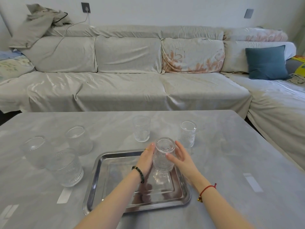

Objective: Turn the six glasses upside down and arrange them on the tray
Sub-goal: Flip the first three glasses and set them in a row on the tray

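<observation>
Glass [163,156] I hold: clear, ribbed with fine vertical lines. Tray [97,171]: silver, mirror-bright. Table [231,162]: grey, cloudy pale streaks. Bracelet [139,173] on my left wrist: dark beads. String [207,189] on my right wrist: red. Ring [146,149]: gold. Sofa cover [123,90]: pale grey-beige, plain. One back cushion [193,55]: peach flower print. Pillow [266,62]: teal blue. Wall [165,10]: white.

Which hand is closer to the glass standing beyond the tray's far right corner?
Right. The right hand is just near-left of that upright glass; the left hand is farther left, across the upturned glass on the tray.
</observation>
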### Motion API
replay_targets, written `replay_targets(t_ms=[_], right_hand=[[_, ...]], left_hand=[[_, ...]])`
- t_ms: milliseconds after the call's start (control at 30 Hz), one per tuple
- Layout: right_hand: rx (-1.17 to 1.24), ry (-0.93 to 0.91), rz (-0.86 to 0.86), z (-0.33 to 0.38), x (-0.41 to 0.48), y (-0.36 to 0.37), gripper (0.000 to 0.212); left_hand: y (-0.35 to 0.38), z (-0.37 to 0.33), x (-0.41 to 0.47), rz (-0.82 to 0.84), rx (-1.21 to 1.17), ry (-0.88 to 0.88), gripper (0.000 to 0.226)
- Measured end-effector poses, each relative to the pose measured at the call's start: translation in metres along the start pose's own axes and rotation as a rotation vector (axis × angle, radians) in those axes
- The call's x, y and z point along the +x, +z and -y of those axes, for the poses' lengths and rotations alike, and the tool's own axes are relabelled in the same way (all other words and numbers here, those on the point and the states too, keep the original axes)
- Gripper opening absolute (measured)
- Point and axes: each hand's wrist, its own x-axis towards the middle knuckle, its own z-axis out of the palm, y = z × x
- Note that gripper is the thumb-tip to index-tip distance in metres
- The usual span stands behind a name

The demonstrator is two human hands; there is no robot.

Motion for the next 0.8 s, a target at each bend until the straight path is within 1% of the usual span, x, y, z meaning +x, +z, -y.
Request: replay_targets(t_ms=[67,133,267,367,433,600,733,800], right_hand=[[0.17,0.043,-0.011,-0.001,-0.003,0.002,0.059],[0.26,0.06,-0.022,-0.002,-0.005,0.005,0.054],[0.239,0.048,-0.044,-0.004,-0.005,0.006,0.057],[0.145,0.072,-0.194,-0.014,-0.003,0.001,0.057],[0.114,0.119,-0.234,-0.021,-0.004,-0.002,0.057],[0.115,0.169,-0.231,-0.028,-0.007,-0.005,0.062],[0.134,0.201,-0.228,-0.028,-0.01,-0.008,0.063],[0.162,0.236,-0.214,-0.024,-0.011,-0.011,0.061]], left_hand=[[0.003,0.005,-0.006,0.021,-0.096,-0.033,0.049],[0.006,0.008,-0.01,0.048,-0.136,-0.043,0.05],[0.007,0.006,-0.01,0.052,-0.166,-0.064,0.051],[0.005,0.011,-0.01,0.041,-0.171,-0.091,0.058],[0.005,0.013,-0.011,0.058,-0.181,-0.094,0.063],[0.007,0.014,-0.01,0.051,-0.21,-0.102,0.063],[0.007,0.012,-0.01,0.053,-0.175,-0.094,0.058],[0.004,0.005,-0.007,-0.006,-0.111,-0.077,0.06]])
